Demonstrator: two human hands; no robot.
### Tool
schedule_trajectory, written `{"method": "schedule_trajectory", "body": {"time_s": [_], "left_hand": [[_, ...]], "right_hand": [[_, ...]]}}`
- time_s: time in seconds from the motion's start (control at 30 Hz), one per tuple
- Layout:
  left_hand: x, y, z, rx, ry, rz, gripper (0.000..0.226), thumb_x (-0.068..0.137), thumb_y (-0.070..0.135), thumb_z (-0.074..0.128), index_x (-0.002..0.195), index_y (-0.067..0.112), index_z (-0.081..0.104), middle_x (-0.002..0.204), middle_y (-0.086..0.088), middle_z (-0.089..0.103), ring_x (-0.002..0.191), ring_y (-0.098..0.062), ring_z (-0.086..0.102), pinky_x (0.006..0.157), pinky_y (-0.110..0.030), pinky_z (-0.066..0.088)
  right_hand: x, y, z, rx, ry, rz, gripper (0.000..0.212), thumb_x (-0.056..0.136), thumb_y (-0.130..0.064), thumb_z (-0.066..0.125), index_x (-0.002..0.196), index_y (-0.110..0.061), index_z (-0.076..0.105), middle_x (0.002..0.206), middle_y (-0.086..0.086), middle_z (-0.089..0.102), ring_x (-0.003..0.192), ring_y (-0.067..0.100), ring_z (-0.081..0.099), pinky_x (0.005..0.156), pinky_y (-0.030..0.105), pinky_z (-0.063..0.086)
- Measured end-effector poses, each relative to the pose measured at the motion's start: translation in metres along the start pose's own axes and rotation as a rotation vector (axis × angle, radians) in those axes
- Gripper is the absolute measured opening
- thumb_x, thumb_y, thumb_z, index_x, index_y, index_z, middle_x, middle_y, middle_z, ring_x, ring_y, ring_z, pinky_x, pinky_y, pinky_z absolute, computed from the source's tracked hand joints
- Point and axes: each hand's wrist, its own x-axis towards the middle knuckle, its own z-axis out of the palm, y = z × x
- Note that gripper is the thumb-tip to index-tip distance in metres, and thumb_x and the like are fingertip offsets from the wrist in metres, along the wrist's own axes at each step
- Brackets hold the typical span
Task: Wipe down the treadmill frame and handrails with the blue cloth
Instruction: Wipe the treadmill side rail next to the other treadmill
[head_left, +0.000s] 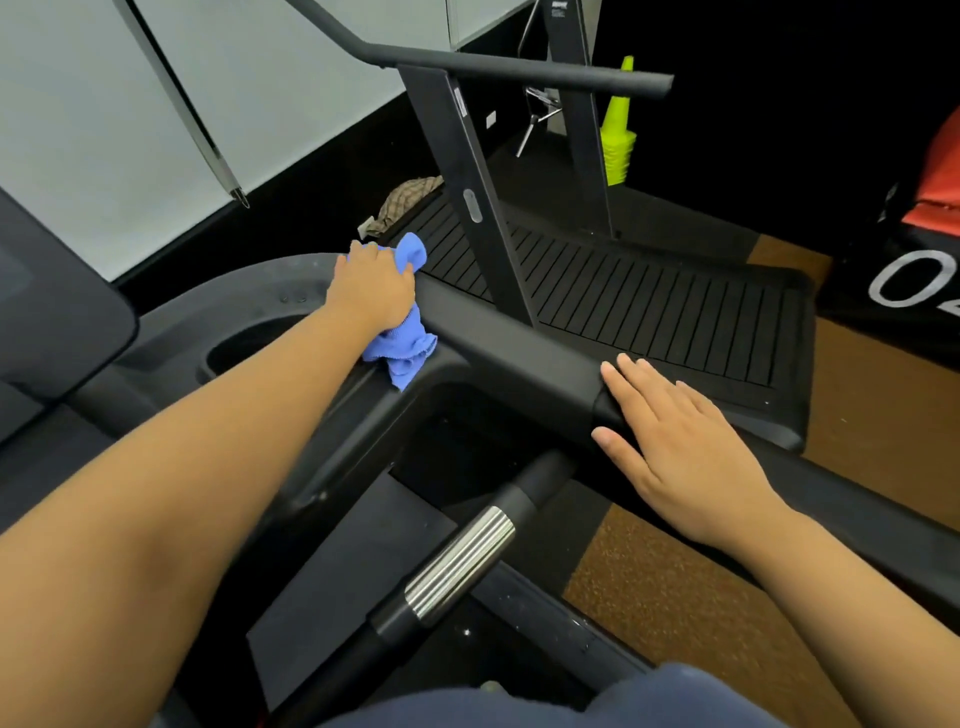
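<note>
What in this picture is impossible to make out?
Head view, the only one:
- blue cloth: its middle lies under the left hand, so its folds are hidden.
- handrail: part of its end is covered by the right hand.
- white marking: cut off by the right edge.
- label on the upright: too small to read.
- patterned fabric: half hidden behind the slatted treadmill belt.

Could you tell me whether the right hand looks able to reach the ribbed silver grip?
Probably yes: the right hand lies open on the handrail, and nothing stands between it and the silver grip.
</note>
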Motion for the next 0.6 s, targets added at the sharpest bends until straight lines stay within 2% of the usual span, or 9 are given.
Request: {"method": "schedule_trajectory", "body": {"time_s": [0.13,0.2,0.27,0.3,0.37,0.43,0.53,0.6], "left_hand": [[-0.002,0.009,0.002,-0.13,0.019,0.083,0.036,0.098,0.017,0.027,0.09,-0.002,0.057,0.104,-0.018,0.061,0.129,-0.04,0.036,0.109,-0.048,0.023],[-0.014,0.019,-0.001,-0.19,0.04,0.175,0.037,0.099,0.017,0.027,0.085,-0.001,0.055,0.096,-0.017,0.062,0.117,-0.037,0.046,0.099,-0.045,0.032],[-0.029,0.036,-0.002,-0.209,0.063,0.256,0.038,0.099,0.022,0.028,0.084,0.002,0.056,0.09,-0.015,0.06,0.095,-0.031,0.053,0.083,-0.039,0.038],[-0.038,0.047,0.0,-0.212,0.094,0.311,0.039,0.098,0.025,0.028,0.085,0.003,0.058,0.088,-0.014,0.061,0.087,-0.029,0.054,0.08,-0.038,0.04],[-0.055,0.067,0.008,-0.238,0.172,0.401,0.036,0.094,0.025,0.032,0.081,0.005,0.06,0.079,-0.011,0.063,0.076,-0.028,0.056,0.08,-0.043,0.045],[-0.074,0.085,0.016,-0.304,0.286,0.451,0.024,0.091,0.016,0.042,0.076,0.007,0.058,0.07,-0.009,0.062,0.069,-0.027,0.056,0.083,-0.044,0.048],[-0.09,0.095,0.03,-0.343,0.406,0.494,0.012,0.089,0.013,0.049,0.079,0.011,0.057,0.07,-0.004,0.062,0.068,-0.021,0.054,0.09,-0.032,0.042],[-0.086,0.092,0.032,-0.352,0.351,0.458,0.021,0.091,0.019,0.041,0.079,0.011,0.056,0.071,-0.003,0.061,0.069,-0.019,0.049,0.092,-0.028,0.038]], "right_hand": [[0.003,-0.001,-0.001,-0.03,-0.021,-0.014,0.066,0.095,-0.056,0.011,0.152,-0.023,0.007,0.16,-0.004,0.01,0.147,0.012,0.008,0.115,0.029,0.008],[0.003,0.0,-0.002,-0.031,-0.029,-0.027,0.066,0.096,-0.056,0.011,0.152,-0.022,0.007,0.16,-0.003,0.011,0.147,0.013,0.009,0.115,0.029,0.01],[0.003,0.0,-0.003,-0.032,-0.034,-0.031,0.067,0.095,-0.057,0.011,0.152,-0.022,0.008,0.159,-0.003,0.012,0.147,0.013,0.011,0.115,0.03,0.013],[0.003,0.0,-0.003,-0.031,-0.034,-0.029,0.067,0.095,-0.057,0.011,0.152,-0.022,0.008,0.159,-0.002,0.012,0.146,0.013,0.011,0.115,0.03,0.015],[0.003,0.0,-0.003,-0.023,-0.036,-0.024,0.068,0.095,-0.057,0.011,0.152,-0.022,0.009,0.159,-0.002,0.013,0.146,0.013,0.012,0.115,0.031,0.016],[0.003,0.0,-0.003,-0.017,-0.04,-0.021,0.069,0.094,-0.058,0.01,0.152,-0.022,0.01,0.159,-0.002,0.013,0.146,0.013,0.012,0.115,0.031,0.016],[0.002,0.0,-0.003,-0.014,-0.059,-0.014,0.071,0.092,-0.06,0.006,0.152,-0.022,0.01,0.159,-0.003,0.012,0.146,0.012,0.011,0.115,0.031,0.015],[0.001,0.001,-0.003,-0.017,-0.075,-0.007,0.073,0.091,-0.061,0.004,0.152,-0.023,0.01,0.159,-0.004,0.012,0.146,0.011,0.01,0.115,0.03,0.013]]}}
